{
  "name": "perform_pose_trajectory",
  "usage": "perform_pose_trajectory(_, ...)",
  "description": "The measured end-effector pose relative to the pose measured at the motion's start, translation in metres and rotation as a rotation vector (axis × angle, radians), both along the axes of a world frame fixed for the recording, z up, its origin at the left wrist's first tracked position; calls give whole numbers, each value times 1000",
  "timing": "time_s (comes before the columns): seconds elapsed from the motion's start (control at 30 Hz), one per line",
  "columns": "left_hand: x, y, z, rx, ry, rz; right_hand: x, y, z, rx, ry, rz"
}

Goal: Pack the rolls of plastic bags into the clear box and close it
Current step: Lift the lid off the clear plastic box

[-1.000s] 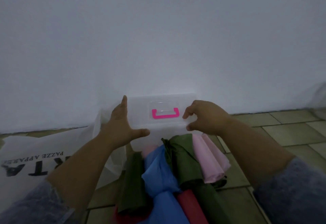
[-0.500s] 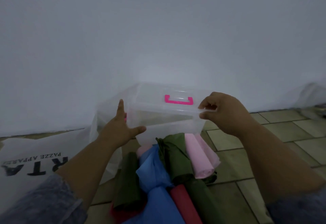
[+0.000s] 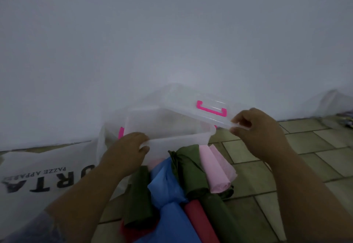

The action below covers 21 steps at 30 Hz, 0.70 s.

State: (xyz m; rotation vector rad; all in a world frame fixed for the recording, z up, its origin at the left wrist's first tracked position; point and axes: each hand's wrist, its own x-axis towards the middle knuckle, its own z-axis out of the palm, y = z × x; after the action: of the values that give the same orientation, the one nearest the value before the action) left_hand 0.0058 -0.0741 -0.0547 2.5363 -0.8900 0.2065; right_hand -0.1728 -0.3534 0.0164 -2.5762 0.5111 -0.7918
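The clear box (image 3: 172,128) stands on the floor by the wall, with a pink clasp (image 3: 121,132) on its left side. My left hand (image 3: 129,151) grips its near left rim. My right hand (image 3: 256,130) pinches the edge of the clear lid (image 3: 183,97), which carries a pink handle (image 3: 212,109) and is lifted off the box and tilted to the right. In front of the box lie several rolls of plastic bags: pink (image 3: 215,168), olive green (image 3: 189,170), blue (image 3: 168,189), red (image 3: 198,219) and another olive one (image 3: 137,198).
A white plastic bag with black lettering (image 3: 38,177) lies on the floor at the left. The white wall (image 3: 172,32) rises right behind the box. Tiled floor (image 3: 315,153) stretches to the right, with a crumpled clear bag (image 3: 332,101) at the far right by the wall.
My right hand has lifted the lid off the box and swung it up and to the right. My left hand has closed onto the box's near left rim.
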Motion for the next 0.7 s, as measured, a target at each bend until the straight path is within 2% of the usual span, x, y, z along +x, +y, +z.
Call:
perform_pose_trajectory(0.17,13,18,3,-69,-37,1,-42,-6,-47,-2,14,-293)
perform_pose_trajectory(0.3,12,16,3,-62,-42,-5,-21,4,-77,-48,254,-437)
perform_pose_trajectory(0.37,9,14,3,-67,-26,4,-2,11,-83,-28,366,-416)
perform_pose_trajectory(0.47,3,17,7,-88,8,0,18,9,-86,-12,451,-220)
perform_pose_trajectory(0.63,-11,39,28,-106,39,31,30,-10,-95,-86,698,-28)
perform_pose_trajectory(0.7,-22,57,36,-139,110,10,26,-12,-102,-187,772,31)
